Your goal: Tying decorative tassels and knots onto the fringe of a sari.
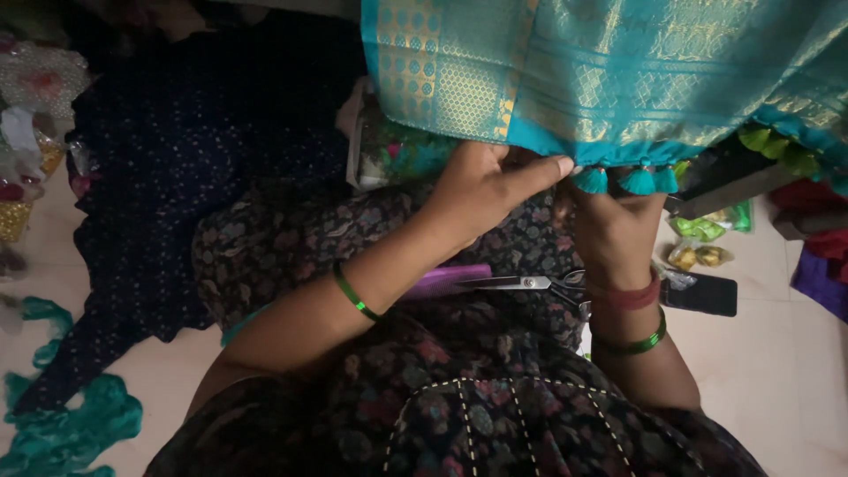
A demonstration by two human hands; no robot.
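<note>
Teal silk fabric with gold woven borders [618,71] hangs just above both hands, its lower edge carrying small teal thread tassels [623,180]. Left hand [481,190] pinches that edge, fingers [539,170] narrow, beside the tassels. Right hand [614,230] holds the edge from beneath, fingers curled against the tassels. Below the fingers, steel scissors [521,283] and a purple comb [446,281] lie on the dark floral lap.

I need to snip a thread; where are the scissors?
The scissors lie on the person's lap, low in the head view, between the two forearms, beside a purple comb.
</note>
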